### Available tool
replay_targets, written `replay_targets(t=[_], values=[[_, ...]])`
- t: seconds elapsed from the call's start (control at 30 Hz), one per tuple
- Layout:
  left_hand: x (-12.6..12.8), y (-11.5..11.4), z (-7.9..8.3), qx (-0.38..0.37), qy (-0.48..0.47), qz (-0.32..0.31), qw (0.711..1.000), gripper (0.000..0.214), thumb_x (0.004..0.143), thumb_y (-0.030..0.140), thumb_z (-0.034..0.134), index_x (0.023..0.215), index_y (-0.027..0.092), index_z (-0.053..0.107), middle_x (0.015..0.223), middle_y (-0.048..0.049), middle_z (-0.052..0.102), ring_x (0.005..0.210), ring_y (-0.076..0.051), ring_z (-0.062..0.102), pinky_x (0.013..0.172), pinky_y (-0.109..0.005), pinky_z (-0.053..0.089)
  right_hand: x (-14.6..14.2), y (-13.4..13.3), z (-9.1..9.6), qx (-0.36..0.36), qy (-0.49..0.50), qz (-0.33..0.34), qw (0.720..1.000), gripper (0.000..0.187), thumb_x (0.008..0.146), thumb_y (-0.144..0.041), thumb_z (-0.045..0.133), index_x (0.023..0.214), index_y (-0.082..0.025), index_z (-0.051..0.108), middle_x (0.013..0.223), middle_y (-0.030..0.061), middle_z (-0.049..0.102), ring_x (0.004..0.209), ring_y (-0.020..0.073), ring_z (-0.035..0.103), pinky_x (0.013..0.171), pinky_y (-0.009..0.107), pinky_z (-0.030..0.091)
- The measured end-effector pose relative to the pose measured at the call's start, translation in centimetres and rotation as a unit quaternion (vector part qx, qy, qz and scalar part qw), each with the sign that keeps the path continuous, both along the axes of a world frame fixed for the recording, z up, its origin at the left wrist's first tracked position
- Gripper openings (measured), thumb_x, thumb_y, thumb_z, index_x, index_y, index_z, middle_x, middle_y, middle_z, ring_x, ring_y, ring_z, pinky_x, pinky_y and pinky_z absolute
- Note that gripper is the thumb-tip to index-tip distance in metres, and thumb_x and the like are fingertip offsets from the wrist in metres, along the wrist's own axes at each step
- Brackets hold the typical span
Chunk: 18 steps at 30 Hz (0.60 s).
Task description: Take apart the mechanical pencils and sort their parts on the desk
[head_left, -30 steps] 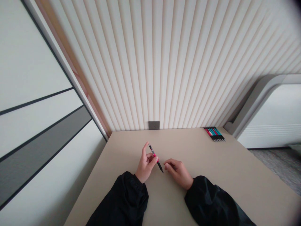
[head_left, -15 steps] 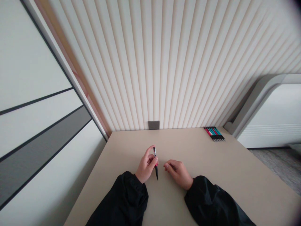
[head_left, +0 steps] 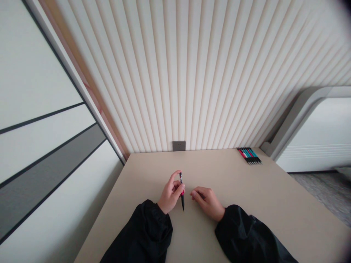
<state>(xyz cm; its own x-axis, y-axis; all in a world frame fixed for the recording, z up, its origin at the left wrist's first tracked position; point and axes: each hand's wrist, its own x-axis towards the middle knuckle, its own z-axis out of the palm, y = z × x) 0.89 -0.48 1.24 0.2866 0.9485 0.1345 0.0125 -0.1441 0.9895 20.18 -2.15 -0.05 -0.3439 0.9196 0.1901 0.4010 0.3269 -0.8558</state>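
Observation:
My left hand [head_left: 170, 193] grips a ballpoint pen [head_left: 182, 201] near the middle of the table [head_left: 148, 166]. The pen has a black tip section, a pink-red band and a black-and-white upper part. Its tip points down toward me, and my index finger rests on its top end while the thumb presses its side. Just to the right, my right hand [head_left: 208, 202] lies on the table with its fingers curled in. Nothing shows in it, and it is apart from the pen.
Several pens [head_left: 249, 156] in red, teal and black lie side by side at the far right of the table. A dark wall socket [head_left: 179, 145] sits behind the table's back edge. White cabinet panels stand at left, a pale headboard [head_left: 315, 135] at right.
The pen and my left hand have shifted very slightly within the view. Both hands otherwise keep the same pose.

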Motion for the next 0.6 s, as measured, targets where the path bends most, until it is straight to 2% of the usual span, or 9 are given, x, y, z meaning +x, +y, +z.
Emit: replay_targets(t=[0.17,0.33,0.6], values=[[0.04,0.05,-0.07,-0.009,-0.002,0.0,1.0,0.067,0.091,0.04,0.053,0.145,0.019,0.02,0.07,0.0026,0.057,0.06,-0.011,0.049,0.057,-0.022,0.041,0.01,-0.03,0.19,0.002,-0.002,0.002,1.0,0.037,0.096,-0.043,0.042,0.082,-0.017,0.066,0.073,0.0026,0.067,0.064,0.0131,0.057,0.063,0.023,0.042],[0.0,0.07,-0.03,-0.002,0.007,0.002,1.0,0.058,0.091,0.039,0.053,0.139,0.017,0.03,0.07,0.0018,0.058,0.062,-0.011,0.051,0.062,-0.024,0.043,-0.02,-0.03,0.28,-0.001,-0.005,0.002,1.0,0.037,0.096,-0.043,0.042,0.082,-0.018,0.065,0.072,0.0024,0.066,0.063,0.0131,0.056,0.06,0.022,0.041],[0.04,0.13,0.01,-0.003,0.0,0.02,1.0,0.062,0.091,0.039,0.053,0.142,0.018,0.026,0.072,0.0013,0.059,0.064,-0.012,0.053,0.065,-0.026,0.045,0.01,-0.1,0.19,-0.004,-0.008,0.008,1.0,0.036,0.096,-0.042,0.042,0.084,-0.018,0.066,0.073,0.0024,0.067,0.064,0.0132,0.057,0.061,0.022,0.041]])
